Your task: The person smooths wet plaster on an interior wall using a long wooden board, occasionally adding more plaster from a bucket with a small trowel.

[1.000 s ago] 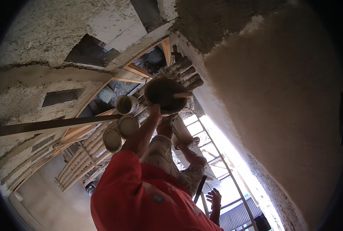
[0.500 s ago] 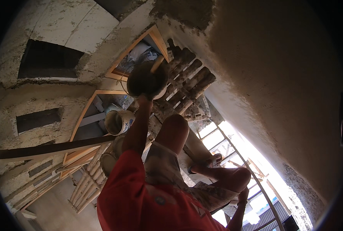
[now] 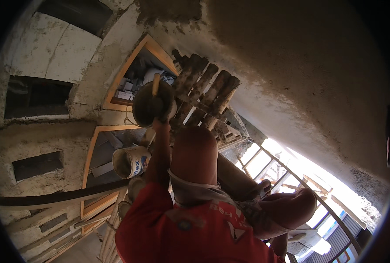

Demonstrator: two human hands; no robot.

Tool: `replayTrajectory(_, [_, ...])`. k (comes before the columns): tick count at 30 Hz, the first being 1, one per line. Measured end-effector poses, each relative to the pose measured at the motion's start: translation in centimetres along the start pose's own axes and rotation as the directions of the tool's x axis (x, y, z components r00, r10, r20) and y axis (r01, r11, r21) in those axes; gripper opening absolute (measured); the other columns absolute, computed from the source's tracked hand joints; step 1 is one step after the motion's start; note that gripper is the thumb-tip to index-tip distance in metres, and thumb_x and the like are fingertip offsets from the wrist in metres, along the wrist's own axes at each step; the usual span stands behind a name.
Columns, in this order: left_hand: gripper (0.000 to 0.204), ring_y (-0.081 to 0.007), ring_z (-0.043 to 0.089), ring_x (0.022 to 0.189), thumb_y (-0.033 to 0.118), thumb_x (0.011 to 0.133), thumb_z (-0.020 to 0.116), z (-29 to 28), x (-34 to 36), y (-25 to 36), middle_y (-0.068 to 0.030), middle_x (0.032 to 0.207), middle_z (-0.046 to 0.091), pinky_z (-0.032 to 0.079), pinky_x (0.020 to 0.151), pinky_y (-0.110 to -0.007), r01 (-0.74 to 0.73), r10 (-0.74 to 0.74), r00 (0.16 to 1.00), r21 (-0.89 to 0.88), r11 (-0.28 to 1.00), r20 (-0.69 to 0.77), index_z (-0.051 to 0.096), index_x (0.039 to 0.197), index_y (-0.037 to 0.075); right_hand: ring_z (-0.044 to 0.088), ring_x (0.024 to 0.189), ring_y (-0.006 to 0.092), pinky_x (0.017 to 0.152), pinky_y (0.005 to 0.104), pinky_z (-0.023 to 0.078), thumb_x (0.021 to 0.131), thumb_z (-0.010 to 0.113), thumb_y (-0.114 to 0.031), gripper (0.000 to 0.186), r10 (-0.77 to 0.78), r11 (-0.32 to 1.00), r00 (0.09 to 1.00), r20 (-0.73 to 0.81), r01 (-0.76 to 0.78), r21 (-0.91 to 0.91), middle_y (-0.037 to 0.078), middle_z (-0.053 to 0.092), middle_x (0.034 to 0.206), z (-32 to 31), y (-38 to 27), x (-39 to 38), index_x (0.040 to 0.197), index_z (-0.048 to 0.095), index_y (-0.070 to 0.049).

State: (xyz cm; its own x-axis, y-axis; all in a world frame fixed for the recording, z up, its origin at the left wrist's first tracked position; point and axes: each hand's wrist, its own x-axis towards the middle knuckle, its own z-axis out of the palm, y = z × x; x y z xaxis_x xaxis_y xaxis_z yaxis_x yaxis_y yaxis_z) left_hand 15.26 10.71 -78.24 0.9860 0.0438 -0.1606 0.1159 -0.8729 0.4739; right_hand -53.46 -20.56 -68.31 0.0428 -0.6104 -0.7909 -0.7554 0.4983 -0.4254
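Observation:
My left hand (image 3: 161, 119) grips the rim of a dark round bucket (image 3: 143, 108), with my forearm stretched forward past my raised left knee (image 3: 193, 153). A wooden handle (image 3: 156, 84) sticks up from inside the bucket; what lies under it is too dark to make out. The bucket is at the left edge of a rough slatted wooden platform (image 3: 203, 94). My right forearm (image 3: 281, 244) shows low at the right, below my bent right leg, which hides that hand.
A white bucket (image 3: 124, 163) and other containers stand below left, beside a long dark beam (image 3: 50, 199). Orange wooden frames (image 3: 118, 79) line openings in the left wall. A plastered wall (image 3: 304, 87) fills the right, above a metal ladder-like frame (image 3: 291, 175) in bright light.
My left hand has carried the dark bucket leftward and forward. Both my legs have come up bent. My right hand, earlier visible with fingers spread, is now behind my leg. The view has shifted.

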Motion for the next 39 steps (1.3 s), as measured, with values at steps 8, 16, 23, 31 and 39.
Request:
replayTrajectory(8, [0.058,-0.0338,0.054,0.113,0.033,0.082,0.065,3.0,-2.7,2.1,-0.0212,0.123,0.054,0.045,0.095,-0.041,-0.115,0.070,0.988,0.352,0.929,0.137,0.046,0.128,0.003,0.065,0.081,0.0272,0.074,0.0378,0.051,0.085,0.056,-0.019,0.029,-0.200,0.971,0.980,0.014,0.200,-0.134,0.016,0.067,0.092,5.0,-3.2,0.8,0.108,0.062,-0.003])
replayTrajectory(16, [0.061,-0.0350,0.053,0.114,0.031,0.083,0.063,5.7,-5.0,7.0,-0.0235,0.125,0.052,0.044,0.096,-0.041,-0.183,0.151,0.976,0.217,0.959,0.155,0.042,0.131,0.001,0.065,0.083,0.0292,0.075,0.0376,0.051,0.083,0.057,-0.018,0.029,-0.357,0.923,0.883,-0.305,0.284,-0.259,0.017,0.067,0.093,-0.6,-3.0,-0.3,0.107,0.063,-0.004])
replayTrajectory(23, [0.063,-0.0359,0.052,0.115,0.030,0.084,0.062,5.6,-5.7,9.5,-0.0254,0.126,0.050,0.043,0.097,-0.042,-0.182,0.158,0.976,0.164,0.969,0.150,0.038,0.133,0.000,0.065,0.080,0.0316,0.076,0.0378,0.050,0.080,0.056,-0.014,0.029,-0.174,0.983,0.741,-0.648,0.170,-0.069,0.018,0.068,0.089,-7.6,-0.4,-1.7,0.106,0.065,-0.004])
replayTrajectory(31, [0.065,-0.0371,0.051,0.116,0.028,0.085,0.061,-2.2,-7.2,6.8,-0.0276,0.127,0.048,0.042,0.098,-0.043,-0.016,0.014,0.999,-0.031,0.999,-0.038,0.033,0.136,-0.002,0.064,0.093,0.0306,0.086,0.0377,0.049,0.079,0.054,-0.006,0.046,0.055,0.995,0.475,-0.878,0.043,0.086,0.022,0.064,0.108,-15.5,10.4,-1.9,0.123,0.051,0.006])
replayTrajectory(39, [0.061,-0.0380,0.053,0.113,0.021,0.082,0.058,-4.0,-4.3,11.7,-0.0287,0.127,0.048,0.042,0.097,-0.045,0.004,-0.065,0.970,-0.251,0.968,-0.236,0.037,0.134,-0.002,0.059,0.075,0.0203,0.063,0.0310,0.048,0.084,0.051,-0.006,0.042,-0.039,0.977,0.844,-0.535,0.145,0.157,0.009,0.061,0.090,-7.5,10.4,3.1,0.126,0.053,-0.006])
